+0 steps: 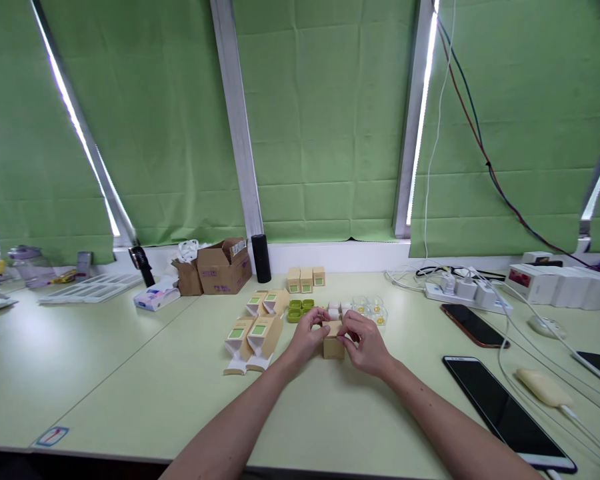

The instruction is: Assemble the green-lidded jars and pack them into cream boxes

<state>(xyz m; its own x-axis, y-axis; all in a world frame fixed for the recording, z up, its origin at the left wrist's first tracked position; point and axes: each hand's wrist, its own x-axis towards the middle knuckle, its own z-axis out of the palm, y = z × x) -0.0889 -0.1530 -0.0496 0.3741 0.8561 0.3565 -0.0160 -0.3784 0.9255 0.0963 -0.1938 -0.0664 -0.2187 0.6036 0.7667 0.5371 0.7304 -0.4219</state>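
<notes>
Between both hands a small kraft cardboard box [333, 349] stands upright on the table. My left hand [307, 333] pinches its upper left edge, and my right hand [364, 340] has its fingers closed at the upper right edge. Left of my hands lie several unfolded kraft boxes [261, 333] with green labels and white inner flaps. Just behind my left hand sit small green containers [295, 312]. White round pieces [334, 311] and clear containers with yellow marks [375, 308] are behind the right hand. Farther back, several closed kraft boxes [307, 279] stand in a row.
A brown carton [225, 267] and a black cylinder [261, 259] stand at the back, with a tissue pack [156, 297] farther left. On the right are a tablet [507, 410], a phone [474, 325], a power strip [467, 297] and loose white cables.
</notes>
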